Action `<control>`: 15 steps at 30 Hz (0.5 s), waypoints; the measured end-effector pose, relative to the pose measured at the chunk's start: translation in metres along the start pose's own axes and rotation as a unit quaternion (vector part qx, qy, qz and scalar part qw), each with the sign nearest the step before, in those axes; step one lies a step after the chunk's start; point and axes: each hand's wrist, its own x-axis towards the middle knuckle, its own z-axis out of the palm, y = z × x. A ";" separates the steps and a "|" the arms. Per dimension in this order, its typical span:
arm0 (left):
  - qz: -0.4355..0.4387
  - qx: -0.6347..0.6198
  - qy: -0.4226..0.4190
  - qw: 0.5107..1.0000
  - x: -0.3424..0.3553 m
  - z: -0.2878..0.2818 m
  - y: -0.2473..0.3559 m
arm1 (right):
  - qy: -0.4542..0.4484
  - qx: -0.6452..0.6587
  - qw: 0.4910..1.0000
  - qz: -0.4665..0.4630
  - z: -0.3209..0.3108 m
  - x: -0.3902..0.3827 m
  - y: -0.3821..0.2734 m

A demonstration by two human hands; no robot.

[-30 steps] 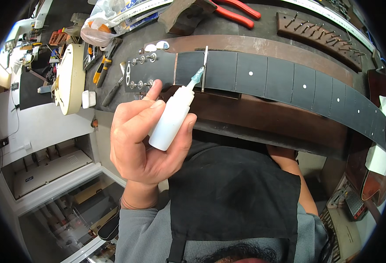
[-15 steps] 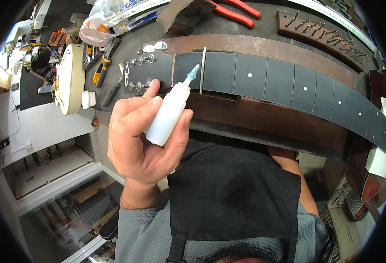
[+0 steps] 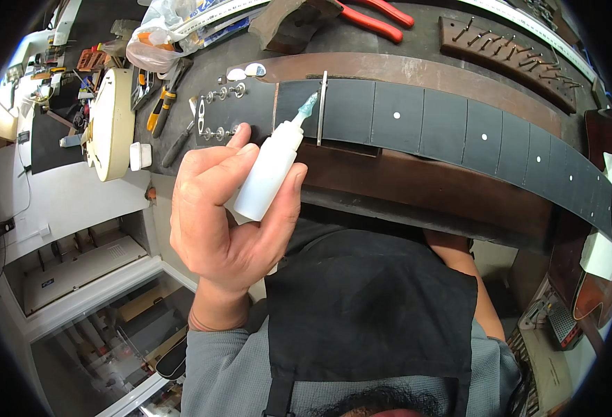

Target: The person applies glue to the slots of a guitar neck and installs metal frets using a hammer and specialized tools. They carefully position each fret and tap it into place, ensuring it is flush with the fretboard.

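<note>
Gripping a white squeeze bottle (image 3: 265, 174) in the left hand (image 3: 212, 222): fingers bent around it, thumb on its right side, teal nozzle (image 3: 308, 108) pointing up and right. Bottle is in front of the near edge of the guitar neck; nozzle end overlaps the fretboard (image 3: 396, 135) in view, just left of a metal fret wire (image 3: 322, 111). Can't tell if the nozzle touches anything.

Fret wire lies across the fretboard, ends sticking out past both edges. Board is dark with white dot inlays and thin crosswise lines. Headstock (image 3: 215, 111) with tuner posts is to the left, beyond the left hand's fingers.

Right forearm (image 3: 459, 257) runs up beside the black apron (image 3: 372, 299) to below the desk edge; right hand is hidden, can't tell its state.

Far side of the desk (image 3: 417, 59): red-handled pliers (image 3: 370, 24) next to a dark brown block (image 3: 292, 29), wooden rack (image 3: 504, 59) of metal pins at right. Yellow-and-black-handled tool (image 3: 158, 115) at left, near a cream guitar body (image 3: 115, 125).
</note>
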 end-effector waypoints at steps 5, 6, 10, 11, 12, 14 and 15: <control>0.000 0.015 -0.009 1.000 0.001 -0.002 0.003 | -0.010 -0.014 1.000 0.014 -0.009 0.003 -0.012; -0.003 0.015 -0.008 1.000 0.000 -0.001 0.004 | -0.007 -0.009 1.000 0.008 -0.006 0.002 -0.008; 0.002 0.012 0.005 1.000 -0.004 -0.001 0.004 | 0.006 0.000 1.000 0.004 -0.001 0.000 -0.001; 0.009 0.012 0.015 1.000 -0.004 0.000 0.002 | 0.010 -0.001 1.000 0.009 -0.004 0.000 -0.004; 0.011 0.017 0.026 0.999 -0.005 -0.001 0.002 | 0.004 0.004 1.000 0.010 -0.005 0.002 -0.005; 0.010 0.026 0.023 0.999 -0.008 -0.004 0.005 | -0.008 0.015 1.000 0.013 -0.006 0.004 -0.007; 0.012 0.027 0.020 0.999 -0.007 -0.005 0.006 | -0.004 0.009 1.000 0.010 -0.005 0.003 -0.006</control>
